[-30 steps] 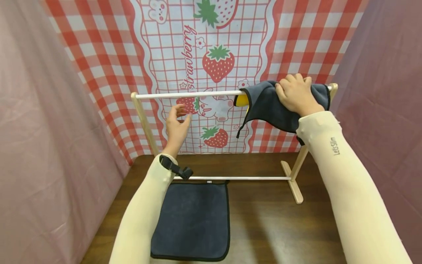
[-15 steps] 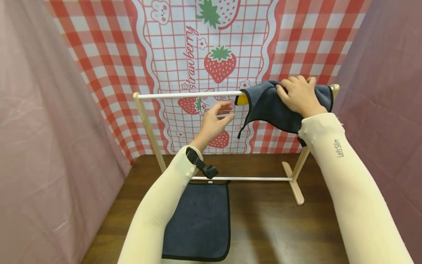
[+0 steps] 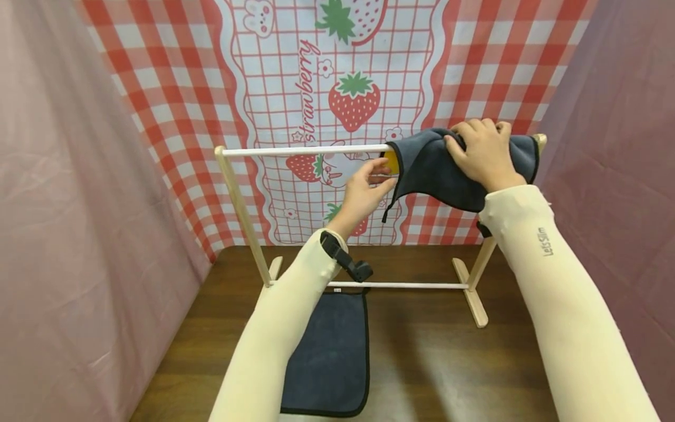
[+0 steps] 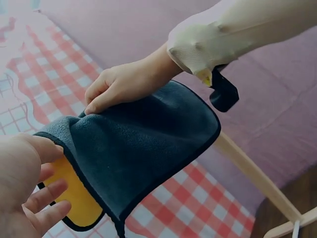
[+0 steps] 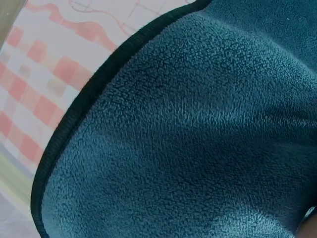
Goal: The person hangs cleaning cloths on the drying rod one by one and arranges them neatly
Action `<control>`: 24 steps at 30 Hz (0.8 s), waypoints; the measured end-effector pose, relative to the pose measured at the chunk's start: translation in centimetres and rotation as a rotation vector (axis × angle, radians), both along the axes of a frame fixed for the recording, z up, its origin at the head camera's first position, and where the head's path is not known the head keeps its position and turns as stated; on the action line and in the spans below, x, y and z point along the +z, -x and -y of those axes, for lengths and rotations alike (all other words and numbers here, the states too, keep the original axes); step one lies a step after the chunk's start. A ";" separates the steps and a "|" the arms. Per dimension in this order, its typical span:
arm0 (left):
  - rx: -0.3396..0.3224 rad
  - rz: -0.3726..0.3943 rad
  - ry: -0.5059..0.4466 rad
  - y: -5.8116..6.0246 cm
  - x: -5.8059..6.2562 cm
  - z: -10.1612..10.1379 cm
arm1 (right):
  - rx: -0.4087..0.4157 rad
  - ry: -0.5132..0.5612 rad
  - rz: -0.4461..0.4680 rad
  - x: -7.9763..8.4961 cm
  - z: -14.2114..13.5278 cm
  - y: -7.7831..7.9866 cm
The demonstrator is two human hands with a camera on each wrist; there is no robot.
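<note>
A dark grey-blue cleaning cloth point(image 3: 429, 179) with black edging hangs over the upper white rod point(image 3: 306, 151) of a wooden rack. Its yellow reverse side point(image 4: 79, 198) shows at the left edge. My right hand point(image 3: 482, 153) grips the cloth on top of the rod, bunching it into folds. Fingers spread and loosely bent, my left hand point(image 3: 364, 190) is at the cloth's left edge, right by the yellow side. The right wrist view is filled mostly by the cloth's fuzzy surface point(image 5: 148, 129).
A second dark cloth point(image 3: 337, 351) lies flat on the wooden table point(image 3: 422, 363), partly hidden by my left forearm. The rack's lower rod point(image 3: 406, 285) runs just behind it. A strawberry-print backdrop point(image 3: 353, 53) hangs behind, with pink curtains point(image 3: 95, 205) at both sides.
My left hand has moved right along the rod, from beside its left part to the hanging cloth's left edge. The right hand keeps its hold on the cloth.
</note>
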State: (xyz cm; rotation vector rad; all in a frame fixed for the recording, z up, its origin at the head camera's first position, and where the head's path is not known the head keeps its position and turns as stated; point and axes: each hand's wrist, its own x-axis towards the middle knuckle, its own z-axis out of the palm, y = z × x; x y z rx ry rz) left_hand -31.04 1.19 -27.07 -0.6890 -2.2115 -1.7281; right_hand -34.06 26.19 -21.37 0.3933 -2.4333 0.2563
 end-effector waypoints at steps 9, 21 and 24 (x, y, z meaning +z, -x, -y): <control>0.072 0.002 -0.080 0.1 -0.6 -1.6 | -0.016 0.032 -0.061 -0.4 0.5 -0.1; 0.131 -0.023 -0.108 0.2 -0.4 -2.6 | 0.011 0.063 -0.117 -0.8 0.6 -0.6; 0.113 -0.011 -0.142 0.2 -0.4 -2.6 | 0.036 0.075 -0.152 -0.8 0.5 -1.0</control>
